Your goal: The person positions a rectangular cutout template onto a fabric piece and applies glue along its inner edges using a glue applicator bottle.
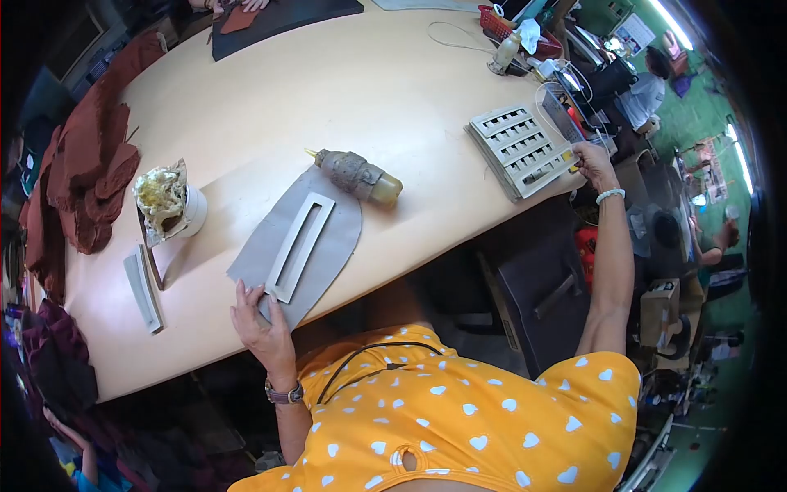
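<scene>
Near the table's front edge, my left hand (266,324) has its fingers and thumb around the lower end of a grey leather-like piece (336,250). A pale slotted frame (301,246) lies on that piece, its lower end by my fingertips. A wrapped bottle (358,176) with a thin yellow tip and amber base lies at the piece's upper end. My right hand (594,166) reaches far right, fingers closed at the edge of a pale panel with rows of slots (516,143). Small yellow parts show by those fingers; my palm hides the exact grip.
A white tub (195,211) crusted with yellowish residue stands at left, near a narrow curved grey strip (143,289). Reddish-brown material (90,180) is heaped along the left edge. Another person's hand (256,4) is by a dark board (283,23). A red basket (496,23) stands far right.
</scene>
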`<state>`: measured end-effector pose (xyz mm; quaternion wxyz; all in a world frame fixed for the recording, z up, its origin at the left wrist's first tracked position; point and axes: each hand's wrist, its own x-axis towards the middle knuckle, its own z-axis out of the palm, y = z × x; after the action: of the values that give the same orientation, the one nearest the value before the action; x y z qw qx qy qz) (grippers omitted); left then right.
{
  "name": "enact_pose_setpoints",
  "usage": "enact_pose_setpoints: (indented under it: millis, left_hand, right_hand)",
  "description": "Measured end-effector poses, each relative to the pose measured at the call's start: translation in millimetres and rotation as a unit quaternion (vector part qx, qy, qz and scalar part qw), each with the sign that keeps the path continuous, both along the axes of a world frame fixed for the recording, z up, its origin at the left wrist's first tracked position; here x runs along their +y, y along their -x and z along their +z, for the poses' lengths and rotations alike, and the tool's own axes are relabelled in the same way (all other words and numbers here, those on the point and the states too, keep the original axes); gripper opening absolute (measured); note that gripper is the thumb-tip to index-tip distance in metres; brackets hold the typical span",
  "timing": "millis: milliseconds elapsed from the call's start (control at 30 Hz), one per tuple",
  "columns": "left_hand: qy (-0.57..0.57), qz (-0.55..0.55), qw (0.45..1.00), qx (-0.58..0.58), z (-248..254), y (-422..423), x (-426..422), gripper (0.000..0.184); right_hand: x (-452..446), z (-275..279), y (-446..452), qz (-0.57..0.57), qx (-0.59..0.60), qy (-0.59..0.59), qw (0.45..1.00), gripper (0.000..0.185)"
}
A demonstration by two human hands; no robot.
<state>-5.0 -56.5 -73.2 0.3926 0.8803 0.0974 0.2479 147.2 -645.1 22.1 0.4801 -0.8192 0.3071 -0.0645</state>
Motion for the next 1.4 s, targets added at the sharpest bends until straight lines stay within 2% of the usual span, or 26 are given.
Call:
enact_pose_setpoints:
  millis: [167, 267, 367, 467, 533, 600, 667, 767, 833, 867, 967, 1100, 1200, 1233, 1400]
  left_hand:
    - [-0.001, 0.001, 1.0, -0.002, 1, 0, -1, 0.051]
    - [-0.001, 0.002, 1.0, -0.005, 0, 0, 0, 0.05]
    - [-0.004, 0.002, 1.0, -0.005, -1, 0, 0, 0.05]
    - [-0.024, 0.002, 1.0, -0.006, 1, 1, 1, 0.05]
    - [-0.041, 0.006, 0.999, -0.003, 0, 0, 2, 0.049]
    - [-0.034, 0.003, 0.999, -0.008, -2, 0, 3, 0.049]
    - [-0.032, -0.004, 0.999, -0.008, -4, 2, 5, 0.05]
    - [-0.045, -0.021, 0.999, -0.006, -2, 4, 8, 0.064]
    - [-0.049, -0.031, 0.998, -0.001, -1, 5, 9, 0.076]
    - [-0.049, -0.029, 0.998, -0.002, 0, 6, 9, 0.077]
    - [-0.048, -0.03, 0.998, -0.006, 0, 5, 8, 0.077]
    - [-0.041, -0.022, 0.999, -0.017, 1, 4, 9, 0.075]
    - [-0.034, -0.024, 0.999, -0.022, 0, 4, 9, 0.076]
    - [-0.033, -0.024, 0.999, -0.023, 1, 4, 9, 0.076]
    - [-0.034, -0.022, 0.999, -0.019, 1, 4, 9, 0.076]
  right_hand:
    - [0, -9, -4, -0.004, 0.03, 0.047, 0.998, 0.014]
    - [-17, -24, -9, 0.044, 0.017, 0.142, 0.989, 0.024]
    - [-10, -33, -18, 0.049, -0.073, 0.36, 0.929, 0.032]
    - [85, -7, -12, 0.071, -0.196, 0.37, 0.905, 0.036]
    - [166, -6, 1, 0.132, -0.235, 0.216, 0.938, 0.037]
    - [232, -21, 11, 0.216, -0.234, 0.153, 0.935, 0.042]
    - [290, -29, 22, 0.242, -0.209, 0.194, 0.927, 0.053]
    - [329, -63, 19, 0.268, -0.225, 0.211, 0.913, 0.065]
    - [347, -59, 21, 0.271, -0.183, 0.133, 0.936, 0.069]
    - [354, -56, 22, 0.27, -0.158, 0.095, 0.945, 0.072]
    - [358, -59, 24, 0.237, -0.235, -0.009, 0.943, 0.064]
    - [358, -53, 34, 0.169, -0.346, -0.225, 0.895, 0.055]
    - [352, -53, 39, 0.129, -0.376, -0.326, 0.858, 0.052]
    - [353, -51, 41, 0.128, -0.373, -0.338, 0.855, 0.05]
    - [360, -58, 42, 0.125, -0.371, -0.236, 0.889, 0.045]
